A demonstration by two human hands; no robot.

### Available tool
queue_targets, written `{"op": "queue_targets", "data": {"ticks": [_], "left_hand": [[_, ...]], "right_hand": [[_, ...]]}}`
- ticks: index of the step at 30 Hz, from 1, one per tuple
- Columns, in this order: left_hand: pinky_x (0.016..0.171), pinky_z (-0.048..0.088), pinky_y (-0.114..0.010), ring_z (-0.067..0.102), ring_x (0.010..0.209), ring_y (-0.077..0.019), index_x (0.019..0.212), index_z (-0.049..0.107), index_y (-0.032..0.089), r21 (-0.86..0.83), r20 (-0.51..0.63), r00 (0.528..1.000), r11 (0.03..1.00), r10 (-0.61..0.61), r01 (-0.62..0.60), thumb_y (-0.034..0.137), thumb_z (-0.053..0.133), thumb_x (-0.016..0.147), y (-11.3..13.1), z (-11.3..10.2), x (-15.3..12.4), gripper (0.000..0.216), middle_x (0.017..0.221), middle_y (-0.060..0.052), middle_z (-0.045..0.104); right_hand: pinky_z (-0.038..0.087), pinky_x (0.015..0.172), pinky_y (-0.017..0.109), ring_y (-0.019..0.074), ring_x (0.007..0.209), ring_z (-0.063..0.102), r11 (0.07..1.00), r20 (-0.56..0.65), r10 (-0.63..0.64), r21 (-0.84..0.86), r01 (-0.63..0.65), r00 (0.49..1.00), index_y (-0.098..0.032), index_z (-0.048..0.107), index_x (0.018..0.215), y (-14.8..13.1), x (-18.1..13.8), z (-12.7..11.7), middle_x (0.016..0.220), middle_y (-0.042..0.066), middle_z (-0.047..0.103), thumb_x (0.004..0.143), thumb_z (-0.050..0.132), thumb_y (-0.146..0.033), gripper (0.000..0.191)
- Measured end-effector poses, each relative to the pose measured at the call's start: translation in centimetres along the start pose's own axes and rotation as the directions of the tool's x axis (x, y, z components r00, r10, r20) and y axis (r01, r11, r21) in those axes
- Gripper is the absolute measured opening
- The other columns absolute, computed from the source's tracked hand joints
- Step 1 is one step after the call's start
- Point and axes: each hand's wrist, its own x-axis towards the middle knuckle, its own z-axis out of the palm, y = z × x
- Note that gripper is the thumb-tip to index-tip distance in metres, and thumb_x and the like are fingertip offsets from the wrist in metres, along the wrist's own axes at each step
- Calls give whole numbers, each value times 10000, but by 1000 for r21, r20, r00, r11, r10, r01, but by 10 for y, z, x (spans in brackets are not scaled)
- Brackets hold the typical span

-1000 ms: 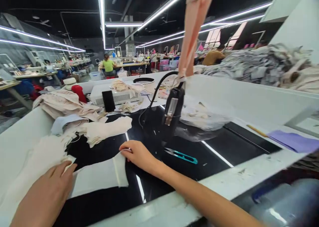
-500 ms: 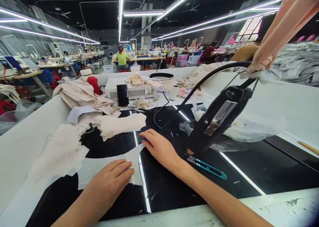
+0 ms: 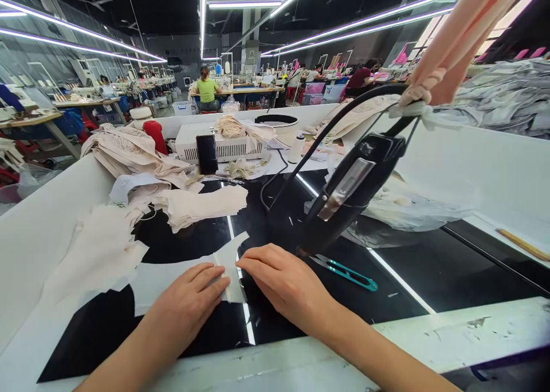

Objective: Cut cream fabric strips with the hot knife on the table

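My left hand lies flat, fingers stretched, pressing a pale cream fabric piece onto the black table top. My right hand rests beside it on the right, fingers extended, touching the folded right end of that same piece. A black hanging hand tool with a cable dangles from a pink strap just beyond my right hand. Teal thread snips lie on the table to the right of my right hand.
A stack of cream cut pieces and heaped fabric lie at the back left. A white machine with a phone leaning on it stands behind. Clear plastic bags sit right. White walls edge the table. Other workers sit far off.
My right hand has drawn back toward me along the fabric's right end. My left hand has slid right onto the piece, close to the right hand. The camera has shifted slightly.
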Motion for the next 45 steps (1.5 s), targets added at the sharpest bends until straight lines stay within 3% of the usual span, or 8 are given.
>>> {"op": "queue_targets", "data": {"ticks": [5, 8, 10, 12, 17, 28, 35, 45], "left_hand": [[990, 617, -458, 643, 1236, -296, 1375, 590, 192, 9, 28, 999, 999, 37, -38, 68, 413, 1022, 7, 0, 4, 414, 1341, -131, 661], [989, 616, -471, 632, 1243, -309, 1380, 581, 182, -18, 53, 997, 998, 57, -56, 30, 441, 992, 14, -1, 7, 440, 1343, -143, 653], [995, 612, -484, 621, 1249, -313, 1370, 579, 186, -47, 75, 995, 997, 61, -58, 38, 472, 989, 19, -2, 10, 423, 1344, -140, 647], [1016, 598, -502, 607, 1257, -312, 1359, 574, 196, -74, 91, 994, 996, 53, -47, 71, 501, 1001, 24, -1, 12, 386, 1344, -132, 639], [1045, 567, -543, 621, 1198, -307, 1274, 574, 166, -110, 37, 997, 992, 71, -66, 153, 555, 1017, 32, 0, 19, 258, 1294, -122, 650], [765, 620, -392, 673, 886, -243, 942, 586, 162, -250, 62, 991, 963, 118, -99, 133, 646, 964, 39, 4, 39, 70, 978, -51, 679], [798, 562, -337, 647, 927, -211, 983, 623, 178, -401, 35, 998, 916, 46, -28, 179, 484, 1061, 36, 5, 39, 159, 1008, -44, 678], [839, 520, -323, 632, 966, -202, 1053, 689, 194, -538, 58, 998, 842, -15, 44, 199, 503, 1065, 34, 7, 37, 187, 1057, -45, 695]], "right_hand": [[557, 767, 323, 174, 879, 697, 978, -361, -146, -195, 79, 921, -224, 695, 1191, -7, -12, -49, 978, 57, 752, 1020, 559, -120, 242], [528, 692, 317, 163, 770, 647, 969, -619, -187, -243, 40, 763, -294, 676, 1321, 0, -15, -68, 906, 16, 694, 905, 724, -89, 467], [538, 752, 351, 202, 883, 640, 995, -793, -42, -91, -50, 608, -408, 625, 1378, 8, -12, -73, 1024, 13, 657, 844, 816, -157, 620], [539, 907, 442, 283, 1144, 593, 975, -805, 222, 182, -128, 550, -495, 558, 1403, 15, -7, -73, 1254, 17, 595, 811, 868, -323, 690], [561, 977, 545, 333, 1231, 599, 775, -477, 512, 616, -143, 714, -419, 409, 1470, 32, 8, -62, 1364, 66, 580, 752, 858, -593, 865], [562, 627, 307, 146, 677, 644, 573, -301, 533, 816, -75, 791, -253, 600, 988, 22, 23, -55, 910, -10, 688, 823, 837, -486, 371], [514, 452, 249, 131, 568, 593, 331, -322, 570, 932, 147, 756, -270, 550, 1233, -21, 14, -28, 832, -17, 662, 855, 819, -461, 501], [485, 451, 266, 143, 551, 540, 311, -333, 595, 935, 172, 732, -282, 508, 1161, -40, 22, -8, 775, -22, 621, 865, 798, -492, 465]]}}
